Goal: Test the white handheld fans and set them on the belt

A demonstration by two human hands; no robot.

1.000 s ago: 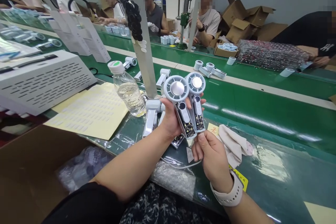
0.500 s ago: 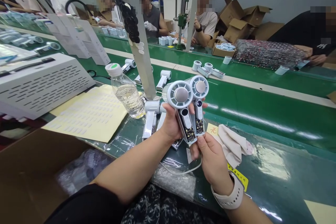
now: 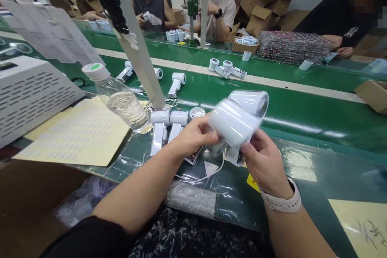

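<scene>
**Two white handheld fans (image 3: 236, 119) held up in both hands, motion-blurred**

Head view: the fans are held over the near edge of the green conveyor belt (image 3: 305, 129), tilted and overlapping, with their round ends toward the upper right. Left hand (image 3: 195, 137): the fingers (image 3: 208, 135) are kept together and pressed against the near fan's side. Right hand (image 3: 266, 165): the fingers (image 3: 249, 149) are curled together on the fans' lower end, and a white watch strap (image 3: 281, 199) is worn on that wrist. Exact finger contact is hidden by blur.

Just beyond the left hand, a round fan head (image 3: 197, 113) and white fan handles (image 3: 157, 138) are laid out. A tilted water bottle (image 3: 121, 102) is placed beside them, with a yellow label sheet (image 3: 75, 133) to its left. A white cable (image 3: 211, 173) and bubble wrap (image 3: 190, 200) are seen below the hands. Co-workers (image 3: 219, 12) are seated across the belt.
</scene>
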